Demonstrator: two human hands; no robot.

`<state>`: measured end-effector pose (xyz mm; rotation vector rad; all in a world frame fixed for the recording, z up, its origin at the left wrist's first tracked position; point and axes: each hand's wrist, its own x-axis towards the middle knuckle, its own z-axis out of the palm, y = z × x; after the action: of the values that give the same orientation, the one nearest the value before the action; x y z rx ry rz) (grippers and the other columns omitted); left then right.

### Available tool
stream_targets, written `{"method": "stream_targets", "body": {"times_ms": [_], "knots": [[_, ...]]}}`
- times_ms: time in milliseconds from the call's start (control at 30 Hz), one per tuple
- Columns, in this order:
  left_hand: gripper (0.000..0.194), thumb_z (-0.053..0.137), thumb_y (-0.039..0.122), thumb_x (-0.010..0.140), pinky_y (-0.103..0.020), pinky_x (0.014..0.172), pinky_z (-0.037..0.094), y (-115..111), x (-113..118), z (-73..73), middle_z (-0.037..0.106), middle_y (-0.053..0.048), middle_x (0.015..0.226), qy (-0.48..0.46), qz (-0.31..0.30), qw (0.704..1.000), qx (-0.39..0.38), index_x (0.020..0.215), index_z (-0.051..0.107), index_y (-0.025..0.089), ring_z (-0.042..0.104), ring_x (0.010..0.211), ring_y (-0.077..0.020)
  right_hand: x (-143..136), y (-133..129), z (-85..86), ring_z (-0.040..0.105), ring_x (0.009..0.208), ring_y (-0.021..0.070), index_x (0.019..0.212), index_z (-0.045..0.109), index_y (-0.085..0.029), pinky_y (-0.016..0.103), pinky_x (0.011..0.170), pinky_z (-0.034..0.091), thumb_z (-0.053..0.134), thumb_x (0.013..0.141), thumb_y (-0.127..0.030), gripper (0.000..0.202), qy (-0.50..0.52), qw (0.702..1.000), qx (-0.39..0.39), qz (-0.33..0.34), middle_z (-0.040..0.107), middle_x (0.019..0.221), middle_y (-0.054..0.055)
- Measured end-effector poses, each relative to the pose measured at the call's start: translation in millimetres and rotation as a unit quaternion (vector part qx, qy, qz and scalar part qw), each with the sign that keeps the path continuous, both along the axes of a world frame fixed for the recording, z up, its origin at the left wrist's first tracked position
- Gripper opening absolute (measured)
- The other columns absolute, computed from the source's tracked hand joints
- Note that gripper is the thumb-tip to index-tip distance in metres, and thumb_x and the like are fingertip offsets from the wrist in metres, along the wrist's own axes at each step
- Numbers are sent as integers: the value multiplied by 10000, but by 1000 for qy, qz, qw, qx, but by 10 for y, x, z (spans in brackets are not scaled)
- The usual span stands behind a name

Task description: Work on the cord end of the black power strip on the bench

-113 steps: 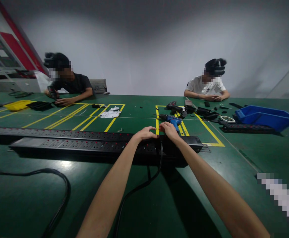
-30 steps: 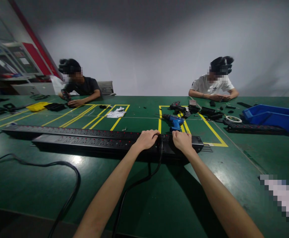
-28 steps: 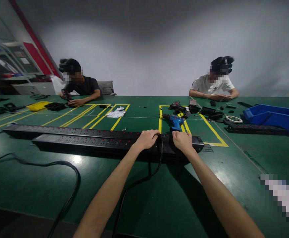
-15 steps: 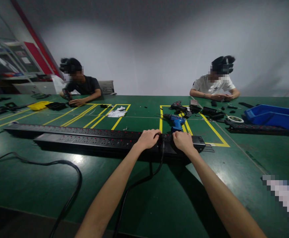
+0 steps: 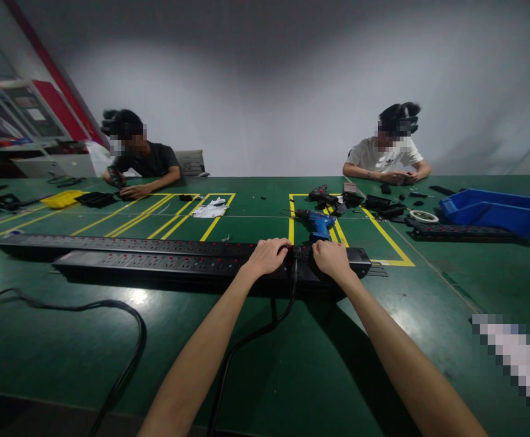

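Observation:
Two long black power strips (image 5: pixel 123 265) with rows of sockets and small red marks lie side by side across the green table. Over the nearer strip, toward its right end, my left hand (image 5: pixel 268 257) is closed with the fingertips just left of a black plug (image 5: pixel 296 251). My right hand (image 5: pixel 332 260) grips the same strip on the plug's other side, its fingers curled over the far edge and partly hidden. From the plug a black cable (image 5: pixel 293 285) hangs down and runs along the table toward me. Behind my right hand lies a blue cordless drill (image 5: pixel 318 223).
A blue bin (image 5: pixel 487 209) stands at the right, beside a roll of tape (image 5: pixel 424 216) and black parts. Another cable (image 5: pixel 139 328) curves across the left. White paper (image 5: pixel 210 209) and a yellow tray (image 5: pixel 62 198) lie farther back. Two co-workers sit opposite.
The whole view has shifted slightly, so the scene sits a little farther left. Both hands keep their places on the power strip beside the plug.

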<state>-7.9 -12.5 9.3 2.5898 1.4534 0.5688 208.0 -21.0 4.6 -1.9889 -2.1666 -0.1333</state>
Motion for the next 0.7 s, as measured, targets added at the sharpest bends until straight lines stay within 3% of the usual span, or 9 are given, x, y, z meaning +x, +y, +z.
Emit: {"method": "stream_targets", "body": {"times_ms": [433,500,633,700], "knots": [[305,414,337,972,-415,979,451,35,23,-38,701,-30,1141,28,16,999,2,1201,612,300,637,1085,-233,28,47,-34,614,1046,280,1021,686,-159,414,956,350,315,1000,-317,404,36,999,7,7,701,1075,155],[307,409,344,974,-420,976,452,29,28,-29,703,-33,1144,29,18,999,2,1196,616,297,639,1085,-238,44,50,-13,603,1066,251,1083,673,-181,375,953,365,383,971,-283,327,80,995,24,59,694,1120,121],[313,393,337,980,-409,978,454,23,28,-5,702,-24,1163,24,16,1000,-3,1190,623,300,640,1091,-234,49,10,53,567,1121,225,1201,633,-207,333,973,376,556,867,-291,353,155,954,41,252,668,1202,74],[318,383,323,983,-402,983,454,24,25,5,702,-20,1169,23,17,1000,-7,1191,624,303,640,1092,-229,24,-18,78,567,1106,233,1202,635,-200,340,968,380,596,832,-301,386,157,943,42,291,671,1182,76]]}}
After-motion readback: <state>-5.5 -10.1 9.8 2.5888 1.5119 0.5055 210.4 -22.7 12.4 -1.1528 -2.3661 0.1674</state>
